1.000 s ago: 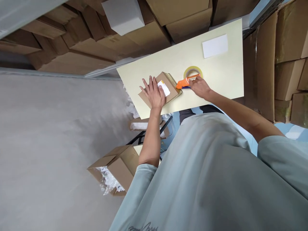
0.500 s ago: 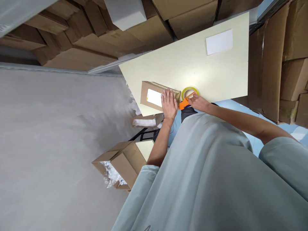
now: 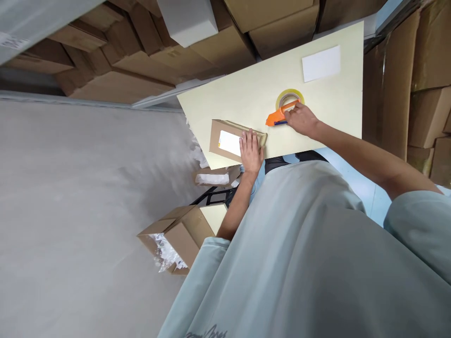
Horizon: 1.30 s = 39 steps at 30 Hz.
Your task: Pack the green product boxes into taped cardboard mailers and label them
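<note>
My left hand (image 3: pixel 251 151) lies flat on top of a small cardboard box (image 3: pixel 216 141) near the front edge of the cream table (image 3: pixel 246 98). Its fingers are stretched over part of a white label (image 3: pixel 229 142) on the box. Shiny tape covers the box's right end. Over the table, to the right of the box, my right hand (image 3: pixel 300 118) is closed round an orange tape dispenser (image 3: pixel 276 117). A roll of yellowish tape (image 3: pixel 281 99) sits in the dispenser, whose front end points left. The palm side of the right hand is hidden.
A white sheet (image 3: pixel 321 63) lies at the table's far right. Cardboard boxes line the shelf (image 3: pixel 148 101) behind, along with a white box (image 3: pixel 190 23). Stacked cartons (image 3: pixel 394 89) stand on the right. Below left is an open carton (image 3: pixel 186 239) with clear plastic wrapping inside.
My right hand has carried the tape dispenser away from the box's right end, farther over the table and to the right. My left hand stays on the box.
</note>
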Each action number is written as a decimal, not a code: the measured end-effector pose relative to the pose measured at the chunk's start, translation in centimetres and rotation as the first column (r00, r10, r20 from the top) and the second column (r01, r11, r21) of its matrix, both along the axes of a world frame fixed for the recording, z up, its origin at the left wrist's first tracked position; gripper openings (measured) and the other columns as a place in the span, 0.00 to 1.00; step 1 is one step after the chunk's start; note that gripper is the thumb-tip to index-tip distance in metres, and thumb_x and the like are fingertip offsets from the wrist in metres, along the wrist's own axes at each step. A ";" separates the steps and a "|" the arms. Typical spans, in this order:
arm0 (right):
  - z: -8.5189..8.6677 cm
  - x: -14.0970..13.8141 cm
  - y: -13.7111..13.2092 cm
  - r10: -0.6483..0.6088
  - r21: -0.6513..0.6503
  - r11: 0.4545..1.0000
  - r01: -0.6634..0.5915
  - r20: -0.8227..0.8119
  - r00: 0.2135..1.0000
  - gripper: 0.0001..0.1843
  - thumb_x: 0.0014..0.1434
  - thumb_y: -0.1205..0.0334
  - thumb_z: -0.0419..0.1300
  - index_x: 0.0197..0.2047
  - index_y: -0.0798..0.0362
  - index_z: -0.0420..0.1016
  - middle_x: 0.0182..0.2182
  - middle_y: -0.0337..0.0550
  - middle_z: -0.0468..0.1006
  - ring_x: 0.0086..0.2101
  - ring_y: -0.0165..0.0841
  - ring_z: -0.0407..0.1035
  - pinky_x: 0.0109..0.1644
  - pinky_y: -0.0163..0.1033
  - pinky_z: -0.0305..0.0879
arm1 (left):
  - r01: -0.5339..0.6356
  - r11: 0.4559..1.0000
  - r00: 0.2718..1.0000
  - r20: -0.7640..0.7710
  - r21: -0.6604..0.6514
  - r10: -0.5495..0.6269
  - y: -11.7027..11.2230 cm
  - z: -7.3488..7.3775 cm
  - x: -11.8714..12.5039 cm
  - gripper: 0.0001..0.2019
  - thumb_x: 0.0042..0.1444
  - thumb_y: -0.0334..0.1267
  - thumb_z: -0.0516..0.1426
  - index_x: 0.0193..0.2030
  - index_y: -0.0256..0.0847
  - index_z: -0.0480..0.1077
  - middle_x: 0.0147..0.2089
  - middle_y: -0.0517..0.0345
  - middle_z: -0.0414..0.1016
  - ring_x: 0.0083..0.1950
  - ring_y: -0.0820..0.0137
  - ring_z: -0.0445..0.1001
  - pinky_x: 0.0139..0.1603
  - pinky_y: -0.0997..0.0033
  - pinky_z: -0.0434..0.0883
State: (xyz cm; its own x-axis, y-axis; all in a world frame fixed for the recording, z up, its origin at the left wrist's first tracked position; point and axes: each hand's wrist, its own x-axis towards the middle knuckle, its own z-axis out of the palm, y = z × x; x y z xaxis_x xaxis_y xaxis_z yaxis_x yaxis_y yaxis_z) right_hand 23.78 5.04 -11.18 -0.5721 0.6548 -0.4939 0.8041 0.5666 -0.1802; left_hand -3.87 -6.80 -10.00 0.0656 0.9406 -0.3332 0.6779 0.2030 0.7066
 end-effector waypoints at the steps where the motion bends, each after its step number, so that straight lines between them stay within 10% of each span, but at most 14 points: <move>1: 0.2 -1.0 0.1 -0.013 -0.018 1.000 0.013 -0.005 1.000 0.22 0.76 0.74 0.47 0.67 0.72 0.71 0.51 0.63 0.88 0.51 0.44 0.82 0.74 0.54 0.61 | 0.044 0.999 0.997 -0.068 0.004 -0.043 -0.1 -0.2 0.0 0.34 0.72 0.46 0.60 0.82 0.39 0.65 0.90 0.39 0.54 0.94 0.53 0.33 0.93 0.36 0.33; 8: 4.4 -6.1 -0.2 -0.174 -0.183 0.969 0.167 -0.021 0.985 0.23 0.81 0.67 0.49 0.65 0.73 0.78 0.59 0.74 0.85 0.61 0.55 0.80 0.69 0.56 0.71 | 0.253 0.967 0.873 -0.429 -0.009 -0.232 0.1 -1.2 0.3 0.32 0.78 0.38 0.50 0.85 0.31 0.60 0.90 0.38 0.52 0.93 0.52 0.39 0.93 0.38 0.41; 17: 16.3 -7.8 4.6 -0.344 -0.096 0.938 0.332 -0.156 0.926 0.31 0.80 0.55 0.55 0.71 0.76 0.73 0.62 0.79 0.82 0.62 0.62 0.79 0.69 0.55 0.71 | 0.085 0.948 0.972 -0.235 0.307 -0.011 1.7 2.1 1.6 0.38 0.71 0.44 0.61 0.84 0.35 0.61 0.84 0.29 0.65 0.89 0.43 0.58 0.86 0.31 0.62; 20: 21.2 -7.5 6.7 -0.410 -0.060 0.910 0.409 -0.261 0.874 0.39 0.81 0.47 0.52 0.78 0.74 0.63 0.57 0.74 0.86 0.56 0.60 0.83 0.61 0.54 0.76 | -0.014 0.770 0.983 -0.133 0.638 0.128 6.8 5.6 3.7 0.41 0.73 0.45 0.60 0.88 0.40 0.53 0.85 0.32 0.63 0.89 0.46 0.57 0.85 0.33 0.64; 24: 27.9 -8.4 11.4 -0.337 0.091 0.896 0.435 -0.497 0.799 0.38 0.79 0.51 0.52 0.78 0.73 0.60 0.55 0.74 0.86 0.54 0.62 0.83 0.60 0.56 0.77 | -0.043 0.531 0.991 -0.031 0.846 0.129 16.6 13.9 5.2 0.42 0.70 0.40 0.61 0.87 0.42 0.54 0.86 0.33 0.62 0.89 0.46 0.58 0.87 0.36 0.62; 27: 32.2 -9.5 16.1 -0.210 0.212 0.897 0.388 -0.567 0.796 0.33 0.75 0.58 0.52 0.74 0.73 0.65 0.63 0.78 0.81 0.59 0.63 0.80 0.64 0.59 0.75 | -0.116 0.510 0.990 0.058 0.852 0.127 22.7 19.5 5.4 0.42 0.70 0.41 0.62 0.87 0.41 0.54 0.88 0.35 0.57 0.90 0.47 0.56 0.89 0.37 0.60; 30: 34.3 -10.4 20.6 -0.166 0.274 0.905 0.327 -0.480 0.861 0.29 0.75 0.61 0.52 0.71 0.73 0.69 0.65 0.78 0.80 0.61 0.63 0.79 0.65 0.58 0.74 | -0.167 0.552 0.986 0.122 0.817 0.117 25.3 21.9 5.9 0.41 0.71 0.39 0.59 0.88 0.42 0.54 0.88 0.39 0.57 0.89 0.50 0.57 0.89 0.41 0.60; 34: 34.3 -11.4 24.5 -0.193 0.279 0.920 0.275 -0.287 0.938 0.28 0.72 0.67 0.58 0.71 0.72 0.73 0.61 0.74 0.84 0.61 0.58 0.80 0.67 0.53 0.73 | -0.163 0.607 0.987 0.134 0.778 0.093 23.5 20.7 7.1 0.38 0.72 0.37 0.57 0.87 0.43 0.55 0.88 0.42 0.60 0.89 0.52 0.58 0.90 0.44 0.60; 39: 31.2 -11.5 26.4 -0.205 0.282 0.916 0.285 -0.281 0.938 0.31 0.71 0.69 0.57 0.73 0.75 0.71 0.67 0.78 0.79 0.69 0.58 0.73 0.77 0.57 0.62 | -0.194 0.719 0.981 0.148 0.668 0.127 16.8 15.2 6.6 0.36 0.75 0.41 0.56 0.87 0.44 0.57 0.87 0.41 0.61 0.90 0.52 0.57 0.90 0.41 0.59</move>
